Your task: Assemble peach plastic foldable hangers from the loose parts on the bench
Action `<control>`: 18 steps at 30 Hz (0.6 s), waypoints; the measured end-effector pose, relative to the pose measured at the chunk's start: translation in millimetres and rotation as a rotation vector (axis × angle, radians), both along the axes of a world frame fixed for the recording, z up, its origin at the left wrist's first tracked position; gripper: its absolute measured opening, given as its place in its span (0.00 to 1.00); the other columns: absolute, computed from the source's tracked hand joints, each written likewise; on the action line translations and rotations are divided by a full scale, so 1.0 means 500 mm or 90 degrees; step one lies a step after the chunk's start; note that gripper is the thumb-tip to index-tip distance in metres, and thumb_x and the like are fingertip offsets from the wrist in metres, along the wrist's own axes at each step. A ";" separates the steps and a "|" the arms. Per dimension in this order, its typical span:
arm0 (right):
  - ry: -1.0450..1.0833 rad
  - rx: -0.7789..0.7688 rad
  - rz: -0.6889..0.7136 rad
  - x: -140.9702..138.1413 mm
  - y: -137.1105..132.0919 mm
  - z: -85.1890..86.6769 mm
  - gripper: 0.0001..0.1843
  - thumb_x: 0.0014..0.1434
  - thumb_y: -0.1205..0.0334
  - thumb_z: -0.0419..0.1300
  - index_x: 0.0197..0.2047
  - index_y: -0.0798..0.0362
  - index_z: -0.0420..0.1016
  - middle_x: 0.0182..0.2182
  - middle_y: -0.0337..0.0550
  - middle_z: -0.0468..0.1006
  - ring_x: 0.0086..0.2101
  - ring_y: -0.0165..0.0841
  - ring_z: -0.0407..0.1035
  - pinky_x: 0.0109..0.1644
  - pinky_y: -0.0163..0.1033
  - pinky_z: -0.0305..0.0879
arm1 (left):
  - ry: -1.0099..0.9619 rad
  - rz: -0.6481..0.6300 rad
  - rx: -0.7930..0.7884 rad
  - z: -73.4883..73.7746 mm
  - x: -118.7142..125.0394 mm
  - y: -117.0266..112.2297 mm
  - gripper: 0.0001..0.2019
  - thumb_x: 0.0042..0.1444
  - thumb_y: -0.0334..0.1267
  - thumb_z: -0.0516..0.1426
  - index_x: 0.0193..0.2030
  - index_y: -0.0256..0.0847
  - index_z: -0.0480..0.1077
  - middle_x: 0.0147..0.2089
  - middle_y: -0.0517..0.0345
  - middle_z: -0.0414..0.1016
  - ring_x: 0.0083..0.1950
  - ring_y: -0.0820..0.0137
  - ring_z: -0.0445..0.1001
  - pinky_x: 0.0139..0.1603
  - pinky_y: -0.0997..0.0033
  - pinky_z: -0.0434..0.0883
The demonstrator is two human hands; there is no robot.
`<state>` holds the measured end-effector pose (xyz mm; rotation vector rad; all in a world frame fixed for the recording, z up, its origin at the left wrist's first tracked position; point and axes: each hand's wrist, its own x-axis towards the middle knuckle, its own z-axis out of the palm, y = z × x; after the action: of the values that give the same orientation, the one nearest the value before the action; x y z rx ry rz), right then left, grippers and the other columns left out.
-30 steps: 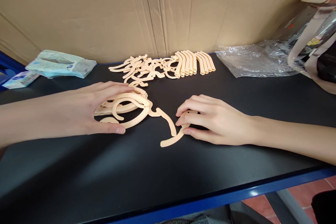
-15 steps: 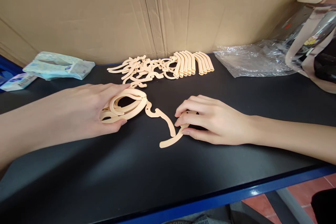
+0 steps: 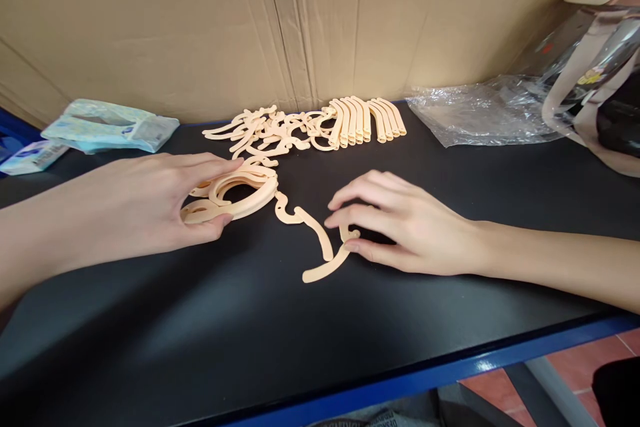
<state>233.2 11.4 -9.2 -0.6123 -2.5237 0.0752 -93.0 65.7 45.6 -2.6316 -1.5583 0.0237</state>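
Observation:
My left hand (image 3: 150, 203) grips a small stack of peach curved plastic pieces (image 3: 240, 195), thumb below and fingers over the top, at the middle left of the black table (image 3: 280, 340). My right hand (image 3: 400, 223) rests on the table with fingers curled, its fingertips touching one end of a flat curved peach piece (image 3: 325, 267). Between the hands a second curved piece (image 3: 305, 221) lies loose on the table.
A loose pile of the same peach pieces (image 3: 270, 130) and a neat row of stacked ones (image 3: 367, 120) lie at the back by the cardboard wall. Tissue packs (image 3: 110, 125) sit at the back left. Crumpled clear plastic (image 3: 480, 117) and a bag (image 3: 595, 73) are at the right.
My left hand has gathered the curved pieces into a tighter stack and drawn them slightly left. My right hand's fingers have lifted and shifted a little on the flat piece.

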 end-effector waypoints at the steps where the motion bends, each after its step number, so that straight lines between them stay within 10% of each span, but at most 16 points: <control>1: 0.041 0.003 -0.023 0.001 0.001 0.001 0.10 0.70 0.62 0.56 0.51 0.55 0.75 0.48 0.50 0.79 0.46 0.36 0.70 0.51 0.43 0.66 | 0.014 -0.001 -0.005 0.000 -0.003 0.002 0.29 0.46 0.59 0.54 0.55 0.56 0.75 0.49 0.60 0.81 0.43 0.55 0.79 0.40 0.61 0.72; 9: 0.218 -0.059 -0.117 0.014 0.022 0.001 0.06 0.69 0.66 0.57 0.46 0.54 0.74 0.43 0.46 0.79 0.47 0.34 0.71 0.55 0.44 0.67 | 0.034 0.027 -0.079 0.004 -0.008 0.013 0.40 0.45 0.63 0.53 0.67 0.55 0.66 0.60 0.59 0.76 0.48 0.56 0.79 0.55 0.58 0.71; 18: -0.050 -0.020 0.102 0.005 0.014 0.001 0.19 0.70 0.55 0.59 0.59 0.54 0.76 0.55 0.54 0.76 0.52 0.39 0.69 0.54 0.45 0.64 | 0.018 0.021 -0.099 0.012 -0.020 0.019 0.44 0.45 0.71 0.54 0.67 0.52 0.67 0.60 0.56 0.77 0.46 0.58 0.79 0.47 0.66 0.72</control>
<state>235.8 18.4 -8.9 -0.4324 -2.6492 0.1511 -103.1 75.3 51.6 -2.7069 -1.6540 0.1894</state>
